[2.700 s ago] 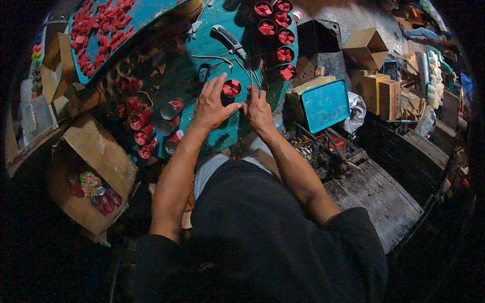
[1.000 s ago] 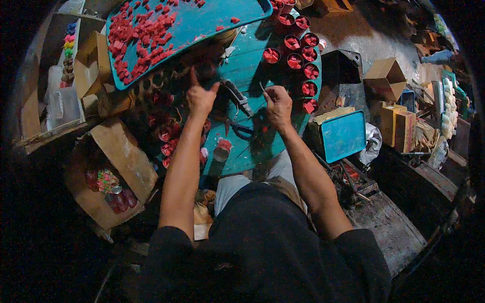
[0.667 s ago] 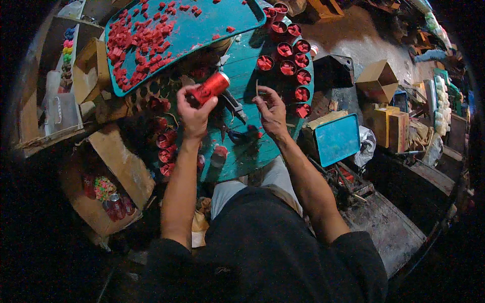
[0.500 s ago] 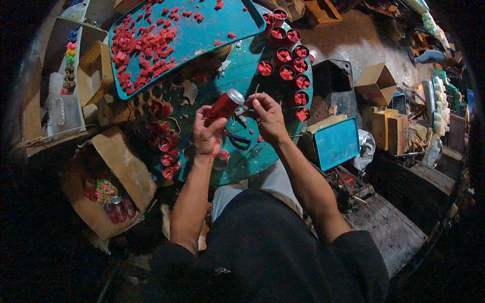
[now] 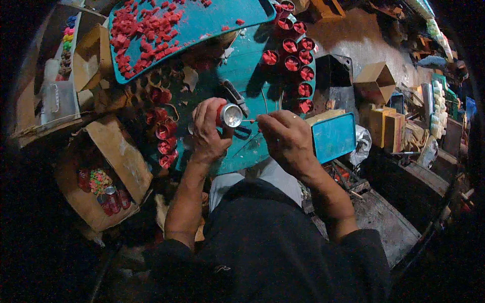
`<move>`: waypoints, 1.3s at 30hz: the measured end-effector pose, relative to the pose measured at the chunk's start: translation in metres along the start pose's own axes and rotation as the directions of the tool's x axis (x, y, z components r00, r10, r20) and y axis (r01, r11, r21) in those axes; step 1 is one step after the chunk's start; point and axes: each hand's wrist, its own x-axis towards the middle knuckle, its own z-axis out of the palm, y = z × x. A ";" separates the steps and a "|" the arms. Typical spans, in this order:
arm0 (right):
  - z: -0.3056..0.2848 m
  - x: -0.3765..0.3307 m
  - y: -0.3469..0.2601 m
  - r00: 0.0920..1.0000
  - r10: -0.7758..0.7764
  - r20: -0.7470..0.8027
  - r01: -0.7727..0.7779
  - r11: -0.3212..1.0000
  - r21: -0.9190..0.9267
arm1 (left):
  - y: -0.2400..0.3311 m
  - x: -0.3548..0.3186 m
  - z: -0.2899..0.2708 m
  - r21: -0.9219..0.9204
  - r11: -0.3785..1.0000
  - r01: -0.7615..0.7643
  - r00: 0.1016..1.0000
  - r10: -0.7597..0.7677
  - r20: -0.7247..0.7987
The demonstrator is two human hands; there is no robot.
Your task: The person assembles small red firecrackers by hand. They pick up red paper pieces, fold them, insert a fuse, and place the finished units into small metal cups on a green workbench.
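Note:
My left hand (image 5: 206,135) is wrapped round a red drink can (image 5: 232,115), whose silver end is tipped up into view. From the right, my right hand (image 5: 289,141) pinches a thin rod (image 5: 248,120) and points its tip at the can's end. Whether the tip touches the metal I cannot tell. Beneath and beyond the hands is a teal tabletop (image 5: 255,70). A dark tool (image 5: 234,96) lies just past the can, and a black loop (image 5: 243,133) shows between the hands. Several thin strands (image 5: 265,101) stick out beyond my right hand.
A blue tray (image 5: 212,17) of red chunks fills the table's far left. Red-filled round containers (image 5: 292,63) line the far right; more reddish ones (image 5: 166,146) stand at left. A cardboard box (image 5: 118,156) with cans sits lower left, a small blue tray (image 5: 333,137) at right.
The can has turned so its silver end faces up more. My right hand has moved down and right, and now directs the thin rod at that end.

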 end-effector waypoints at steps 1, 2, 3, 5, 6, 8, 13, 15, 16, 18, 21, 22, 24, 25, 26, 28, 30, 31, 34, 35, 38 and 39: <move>0.000 0.000 -0.003 0.999 -0.035 -0.033 0.033 0.998 -0.060 | 0.001 0.000 -0.001 0.035 0.999 -0.023 1.000 0.023 -0.009; 0.000 0.004 -0.011 0.996 -0.071 -0.062 0.063 0.991 -0.122 | 0.003 0.000 -0.002 0.047 0.999 0.003 1.000 -0.004 0.006; 0.001 0.009 -0.016 0.989 -0.115 -0.091 0.097 0.978 -0.183 | 0.001 0.000 -0.001 0.055 0.998 -0.015 1.000 0.016 -0.004; 0.007 0.008 -0.018 0.988 -0.122 -0.093 0.098 0.969 -0.228 | -0.001 -0.002 0.001 0.069 0.996 -0.053 0.998 0.054 -0.023; 0.008 0.008 -0.020 0.991 -0.108 -0.079 0.087 0.968 -0.235 | 0.001 -0.001 -0.001 0.070 0.996 -0.058 0.998 0.059 -0.015; 0.008 0.008 -0.020 0.992 -0.110 -0.069 0.089 0.963 -0.255 | 0.003 -0.001 -0.004 0.079 0.995 -0.058 0.998 0.058 0.001; 0.008 0.007 -0.022 0.990 -0.132 -0.052 0.110 0.945 -0.307 | 0.016 0.002 -0.006 0.148 0.985 -0.093 0.994 0.100 -0.038; 0.009 0.007 -0.022 0.988 -0.150 -0.044 0.128 0.938 -0.322 | 0.014 0.001 -0.006 0.178 0.977 -0.121 0.991 0.129 -0.034; 0.009 0.008 -0.022 0.986 -0.159 -0.040 0.137 0.934 -0.330 | 0.016 0.001 -0.007 0.203 0.971 -0.128 0.990 0.137 -0.033; 0.008 0.009 -0.023 0.983 -0.181 -0.021 0.164 0.929 -0.331 | 0.019 0.001 -0.009 0.255 0.957 -0.141 0.987 0.154 -0.033; 0.007 0.012 -0.024 0.983 -0.184 0.011 0.177 0.927 -0.330 | 0.023 0.001 -0.012 0.342 0.927 -0.155 0.987 0.163 0.006; 0.007 0.013 -0.024 0.983 -0.181 0.024 0.178 0.927 -0.330 | 0.024 0.000 -0.013 0.333 0.932 -0.140 0.990 0.143 0.017; 0.004 0.013 -0.023 0.985 -0.164 0.055 0.173 0.937 -0.304 | 0.029 -0.001 -0.016 0.314 0.942 -0.114 0.994 0.107 0.037; 0.003 0.013 -0.022 0.985 -0.156 0.069 0.170 0.941 -0.293 | 0.032 -0.002 -0.016 0.316 0.942 -0.117 0.993 0.110 0.039; 0.003 0.013 -0.021 0.983 -0.166 0.074 0.180 0.939 -0.292 | 0.034 -0.004 -0.016 0.318 0.941 -0.120 0.993 0.113 0.041; 0.006 0.011 -0.018 0.979 -0.186 0.082 0.202 0.935 -0.291 | 0.039 -0.004 -0.016 0.318 0.939 -0.129 0.991 0.118 0.055; 0.007 0.010 -0.018 0.977 -0.195 0.087 0.212 0.930 -0.300 | 0.044 -0.004 -0.018 0.315 0.939 -0.137 0.990 0.117 0.082; 0.007 0.010 -0.018 0.976 -0.199 0.089 0.217 0.927 -0.304 | 0.042 -0.006 -0.017 0.326 0.934 -0.147 0.988 0.122 0.095; 0.008 0.009 -0.020 0.972 -0.203 0.118 0.229 0.927 -0.297 | 0.038 -0.011 -0.015 0.329 0.930 -0.165 0.984 0.133 0.117; 0.011 0.007 -0.020 0.971 -0.211 0.109 0.233 0.933 -0.275 | 0.040 -0.011 -0.016 0.314 0.935 -0.165 0.984 0.136 0.111; 0.016 0.006 -0.013 0.962 -0.253 0.101 0.270 0.930 -0.247 | 0.042 -0.015 -0.014 0.307 0.940 -0.152 0.987 0.127 0.099; 0.019 0.002 -0.010 0.970 -0.199 0.137 0.226 0.946 -0.230 | 0.042 -0.015 -0.013 0.311 0.938 -0.156 0.987 0.133 0.093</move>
